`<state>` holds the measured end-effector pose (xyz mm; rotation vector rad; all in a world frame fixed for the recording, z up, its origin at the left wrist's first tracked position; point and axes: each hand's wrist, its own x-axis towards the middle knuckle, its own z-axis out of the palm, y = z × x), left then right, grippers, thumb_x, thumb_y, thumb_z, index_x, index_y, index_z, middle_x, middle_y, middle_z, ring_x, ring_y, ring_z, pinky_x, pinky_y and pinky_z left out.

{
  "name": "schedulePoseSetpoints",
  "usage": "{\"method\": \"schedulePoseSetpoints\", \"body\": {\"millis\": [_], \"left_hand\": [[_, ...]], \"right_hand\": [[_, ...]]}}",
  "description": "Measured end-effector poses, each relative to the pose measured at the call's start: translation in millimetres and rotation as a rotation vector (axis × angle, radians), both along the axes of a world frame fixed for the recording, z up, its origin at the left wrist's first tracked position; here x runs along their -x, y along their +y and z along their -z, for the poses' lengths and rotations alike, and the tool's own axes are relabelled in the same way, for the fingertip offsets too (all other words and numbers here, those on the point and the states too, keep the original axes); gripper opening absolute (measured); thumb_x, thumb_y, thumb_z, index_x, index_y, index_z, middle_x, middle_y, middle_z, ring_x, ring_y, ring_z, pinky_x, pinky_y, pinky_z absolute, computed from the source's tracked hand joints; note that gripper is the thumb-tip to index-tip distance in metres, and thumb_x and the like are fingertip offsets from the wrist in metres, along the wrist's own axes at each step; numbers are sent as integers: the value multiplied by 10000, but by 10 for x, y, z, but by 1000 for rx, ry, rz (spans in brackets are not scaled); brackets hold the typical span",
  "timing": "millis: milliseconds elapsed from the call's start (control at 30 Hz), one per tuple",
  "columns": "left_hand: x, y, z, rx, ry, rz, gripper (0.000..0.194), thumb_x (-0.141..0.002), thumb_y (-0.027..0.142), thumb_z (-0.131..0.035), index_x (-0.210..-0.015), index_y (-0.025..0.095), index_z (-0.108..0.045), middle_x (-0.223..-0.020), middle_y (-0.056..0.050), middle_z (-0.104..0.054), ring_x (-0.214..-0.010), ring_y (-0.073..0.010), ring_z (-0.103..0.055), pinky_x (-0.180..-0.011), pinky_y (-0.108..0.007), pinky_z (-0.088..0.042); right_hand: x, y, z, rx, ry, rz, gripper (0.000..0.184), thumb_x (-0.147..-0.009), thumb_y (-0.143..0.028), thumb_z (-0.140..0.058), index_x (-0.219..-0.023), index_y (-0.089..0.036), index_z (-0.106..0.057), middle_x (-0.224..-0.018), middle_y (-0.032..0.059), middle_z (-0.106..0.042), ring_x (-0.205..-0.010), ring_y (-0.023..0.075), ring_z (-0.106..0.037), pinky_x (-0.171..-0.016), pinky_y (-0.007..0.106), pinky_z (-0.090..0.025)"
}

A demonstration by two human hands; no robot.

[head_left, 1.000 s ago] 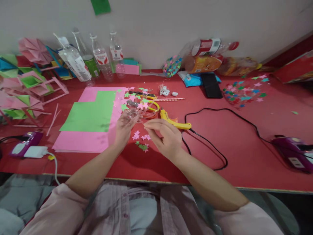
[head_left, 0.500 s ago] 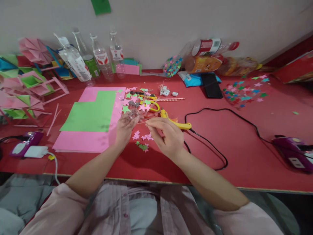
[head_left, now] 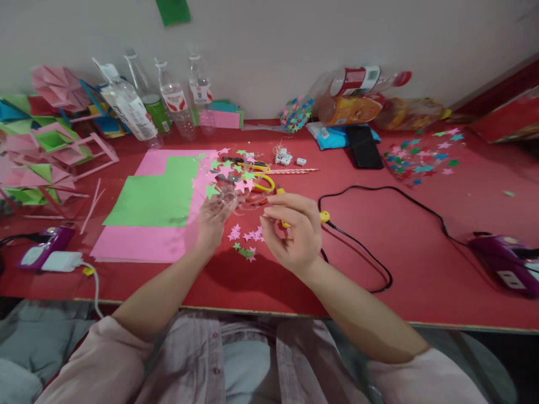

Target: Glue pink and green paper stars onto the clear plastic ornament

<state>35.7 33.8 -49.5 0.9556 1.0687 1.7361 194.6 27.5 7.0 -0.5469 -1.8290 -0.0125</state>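
My left hand grips a clear plastic bottle piece by its round neck end. Pink and green paper stars are stuck around its see-through strips. To the right, my right hand hovers with curled fingers, thumb and index apart, and nothing visible between them. It partly covers a yellow glue gun lying on the table. Below the bottle piece, between my hands, lie loose pink stars and a few green stars. Scissors with yellow handles rest just behind the bottle piece.
Pink and green paper sheets lie at left, near folded-paper models. Several plastic bottles stand along the wall. A black phone and a star-covered clear piece sit at right. A black cord loops across the table.
My right hand has drawn back to the right from the bottle piece, its fingertips parting, and now covers more of the glue gun. My left hand has tilted the bottle piece slightly.
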Motion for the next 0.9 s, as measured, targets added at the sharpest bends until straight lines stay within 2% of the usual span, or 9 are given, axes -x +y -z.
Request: {"method": "schedulePoseSetpoints", "body": {"millis": [133,200,400,533,733,900], "left_hand": [[10,-4,-2,44,21,-43,201,-689,297,-758,-793,210,-609,-790,3,-685,-782,-145,-672,-808,-313,-526],[12,-9,-9,44,39,-48,212,-700,299,-749,-837,211,-614,-808,-6,-693,-789,-145,-672,-798,-308,-524],[-1,-16,-22,2,23,-28,268,-676,277,-768,-880,233,-599,-829,13,-666,-772,-122,-647,-781,-279,-509],[-4,5,10,30,-11,-111,332,-617,280,-807,-858,235,-583,-836,32,-627,-730,-103,-616,-760,-272,-501],[-3,11,37,55,-44,-167,390,-565,279,-824,-876,232,-593,-917,7,-643,-839,-124,-622,-775,-269,-507],[4,7,60,99,-30,-115,399,-597,294,-809,-916,241,-577,-898,13,-636,-800,-125,-637,-783,-298,-518]], "right_hand": [[-14,-2,7,10,2,-2,237,-766,-31,-606,-904,-215,-547,-798,6,-605,-721,124,-600,-599,251,-534],[-8,3,20,29,-9,-21,234,-774,-27,-588,-902,-216,-541,-763,-5,-600,-689,116,-590,-559,231,-518],[17,-17,47,-31,-62,-74,245,-775,-36,-598,-941,-209,-546,-832,27,-659,-768,141,-651,-662,269,-571],[34,-49,58,90,-40,-108,257,-799,-47,-586,-995,-208,-546,-917,50,-701,-874,149,-686,-736,275,-584],[48,-81,76,285,10,-202,270,-858,-48,-509,-1058,-226,-541,-1118,70,-698,-960,141,-697,-706,243,-596],[62,-91,116,280,-28,-174,242,-863,-79,-553,-1053,-228,-534,-1011,40,-731,-887,127,-714,-736,237,-591]]}}
